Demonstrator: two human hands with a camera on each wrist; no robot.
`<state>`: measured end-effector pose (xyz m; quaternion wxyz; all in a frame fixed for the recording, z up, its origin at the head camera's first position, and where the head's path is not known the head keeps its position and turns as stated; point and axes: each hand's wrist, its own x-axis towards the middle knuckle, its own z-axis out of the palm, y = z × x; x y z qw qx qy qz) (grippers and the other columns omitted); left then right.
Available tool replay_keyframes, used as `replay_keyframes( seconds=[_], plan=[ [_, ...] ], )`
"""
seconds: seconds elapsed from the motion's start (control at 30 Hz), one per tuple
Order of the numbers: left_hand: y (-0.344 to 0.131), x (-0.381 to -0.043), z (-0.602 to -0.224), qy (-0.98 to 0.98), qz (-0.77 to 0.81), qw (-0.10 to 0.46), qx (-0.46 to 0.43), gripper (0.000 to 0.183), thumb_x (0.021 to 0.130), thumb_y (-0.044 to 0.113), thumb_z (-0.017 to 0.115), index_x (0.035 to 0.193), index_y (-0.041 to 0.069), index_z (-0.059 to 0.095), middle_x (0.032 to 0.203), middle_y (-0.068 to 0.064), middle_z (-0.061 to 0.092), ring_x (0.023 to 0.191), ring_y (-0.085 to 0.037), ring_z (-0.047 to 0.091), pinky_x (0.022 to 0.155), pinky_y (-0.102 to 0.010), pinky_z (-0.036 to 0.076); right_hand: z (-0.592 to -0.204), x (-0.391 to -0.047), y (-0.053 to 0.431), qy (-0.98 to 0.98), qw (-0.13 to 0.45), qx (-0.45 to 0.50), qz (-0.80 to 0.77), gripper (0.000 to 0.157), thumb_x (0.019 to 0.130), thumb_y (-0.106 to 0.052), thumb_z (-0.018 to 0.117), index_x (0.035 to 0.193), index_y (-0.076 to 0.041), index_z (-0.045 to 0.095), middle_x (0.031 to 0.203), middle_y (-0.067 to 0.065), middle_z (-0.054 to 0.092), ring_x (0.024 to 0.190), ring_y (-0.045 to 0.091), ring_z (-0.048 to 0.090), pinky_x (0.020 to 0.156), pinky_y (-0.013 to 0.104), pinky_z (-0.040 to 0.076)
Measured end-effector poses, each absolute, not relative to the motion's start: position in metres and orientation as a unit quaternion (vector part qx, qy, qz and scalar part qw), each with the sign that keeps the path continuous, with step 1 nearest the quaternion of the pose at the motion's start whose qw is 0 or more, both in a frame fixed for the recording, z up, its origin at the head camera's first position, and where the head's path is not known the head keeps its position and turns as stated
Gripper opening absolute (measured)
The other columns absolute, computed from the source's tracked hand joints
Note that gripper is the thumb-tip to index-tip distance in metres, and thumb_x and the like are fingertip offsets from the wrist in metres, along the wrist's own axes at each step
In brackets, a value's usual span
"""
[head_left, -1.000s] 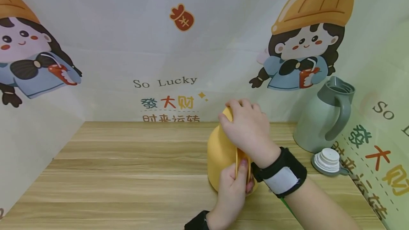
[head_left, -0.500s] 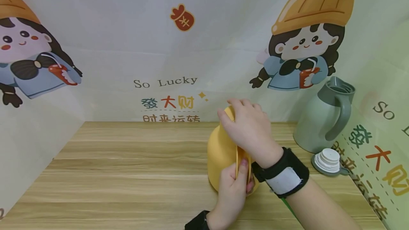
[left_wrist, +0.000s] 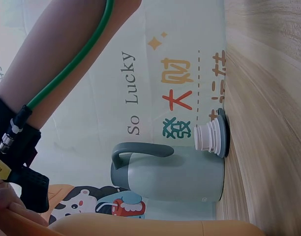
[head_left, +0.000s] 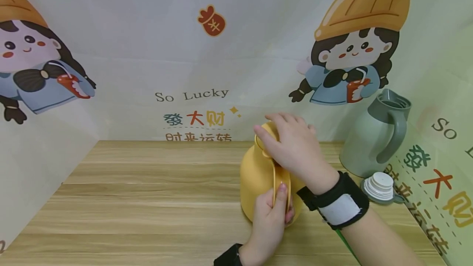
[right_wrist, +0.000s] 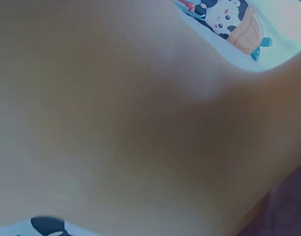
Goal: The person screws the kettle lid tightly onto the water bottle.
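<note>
While left hand (head_left: 271,212) grips the handle (head_left: 275,184), right hand (head_left: 292,145) caps yellow jug (head_left: 255,180).

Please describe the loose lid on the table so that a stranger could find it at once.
On the wooden table, look to the far right, beside the green jug. The lid lies at its foot: grey rim, white ribbed plug up, the only loose part.

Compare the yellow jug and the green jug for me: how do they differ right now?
The yellow jug is held: the left hand grips its handle and the right hand covers its top. The green jug stands untouched at the back right. The green jug's mouth is open, its lid lying beside it; the yellow jug's top is hidden. Both stand upright on the table.
</note>
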<state>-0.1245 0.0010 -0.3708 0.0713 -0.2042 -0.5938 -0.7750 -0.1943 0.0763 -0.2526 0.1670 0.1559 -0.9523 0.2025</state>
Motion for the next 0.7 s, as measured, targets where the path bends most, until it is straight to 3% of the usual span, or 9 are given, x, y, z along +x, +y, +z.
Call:
replay_keyframes(
  seconds=[0.17, 0.43, 0.7],
  plan=[
    [0.000, -0.125, -0.369, -0.595, -0.773, 0.068, -0.210, 0.043, 0.102, 0.009, 0.033, 0.062, -0.004, 0.042, 0.047, -0.014, 0.036, 0.042, -0.010, 0.034, 0.041, -0.018, 0.028, -0.255, -0.197, 0.083, -0.943, 0.181, 0.188, 0.208, 0.059, 0.092, -0.061, 0.036, 0.125, -0.015, 0.052, 0.128, 0.008, 0.048, 0.120, 0.031, 0.037, 0.091, 0.058, 0.028],
    [0.001, -0.124, -0.371, -0.591, -0.772, 0.085, -0.215, 0.046, 0.102, 0.018, 0.036, 0.062, -0.003, 0.042, 0.047, -0.014, 0.036, 0.041, -0.011, 0.032, 0.039, -0.020, 0.027, -0.257, -0.206, 0.095, -0.922, 0.201, 0.265, 0.198, 0.050, 0.092, -0.057, 0.041, 0.125, -0.021, 0.054, 0.130, 0.005, 0.047, 0.122, 0.027, 0.036, 0.094, 0.057, 0.027],
    [0.001, -0.124, -0.371, -0.589, -0.778, 0.073, -0.205, 0.046, 0.102, 0.018, 0.036, 0.062, -0.005, 0.042, 0.047, -0.014, 0.036, 0.040, -0.011, 0.032, 0.040, -0.019, 0.028, -0.254, -0.219, 0.113, -0.888, 0.157, 0.379, 0.206, 0.045, 0.093, -0.052, 0.045, 0.127, -0.024, 0.052, 0.137, 0.001, 0.041, 0.127, 0.024, 0.030, 0.100, 0.056, 0.021]
  ],
)
